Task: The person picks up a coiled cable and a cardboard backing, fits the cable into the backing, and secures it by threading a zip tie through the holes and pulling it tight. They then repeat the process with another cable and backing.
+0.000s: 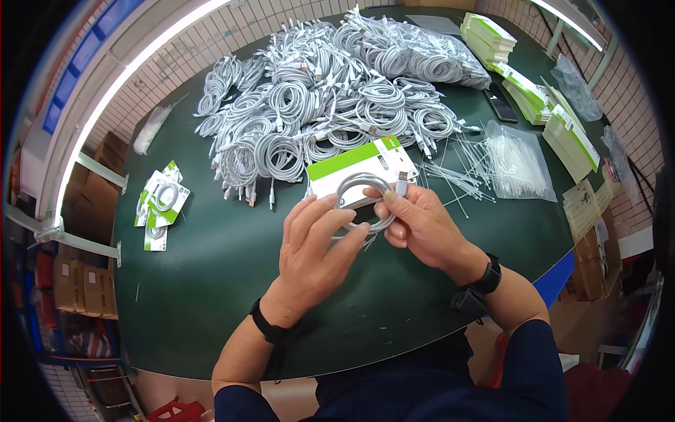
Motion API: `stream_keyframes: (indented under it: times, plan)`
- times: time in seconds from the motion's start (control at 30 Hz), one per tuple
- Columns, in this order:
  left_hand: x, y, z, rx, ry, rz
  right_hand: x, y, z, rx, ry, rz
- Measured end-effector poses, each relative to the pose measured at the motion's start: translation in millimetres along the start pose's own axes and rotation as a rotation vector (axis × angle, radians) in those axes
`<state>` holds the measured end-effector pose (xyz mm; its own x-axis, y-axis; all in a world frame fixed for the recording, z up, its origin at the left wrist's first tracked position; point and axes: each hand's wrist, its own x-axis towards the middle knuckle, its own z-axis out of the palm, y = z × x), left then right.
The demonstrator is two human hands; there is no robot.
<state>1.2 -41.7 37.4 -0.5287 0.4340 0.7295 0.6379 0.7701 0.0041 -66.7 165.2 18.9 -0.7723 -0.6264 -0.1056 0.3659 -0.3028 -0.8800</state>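
Note:
A coiled grey cable (354,178) with a white USB plug (401,184) is held up between my two hands over the middle of the table. My right hand (429,225) pinches the coil just below the plug, thumb against fingers. On the opposite side of the coil, my left hand (313,253) curls its fingers and thumb around the lower loop. A thin tie end seems to hang from the bottom of the loop. Right behind the coil lies a stack of white and green cards (344,163), partly covered by it.
A large heap of coiled grey cables (288,102) fills the back of the table. White cable ties (457,176) lie loose beside a clear bag of ties (520,165). Further right are a phone (501,105) and card stacks (571,141). Carded cables (165,197) lie left.

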Motion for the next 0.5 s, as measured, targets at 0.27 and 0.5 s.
stream_keyframes:
  times: [0.27, 0.5]
  plan:
    - [-5, 23, -2, -0.843, -0.281, -0.932, 1, -6, -5, 0.267, 0.088, -0.274]
    - [4, 10, 25, -1.526, 0.27, -1.326, -2, 20, 15, -0.007, 0.12, -0.147]
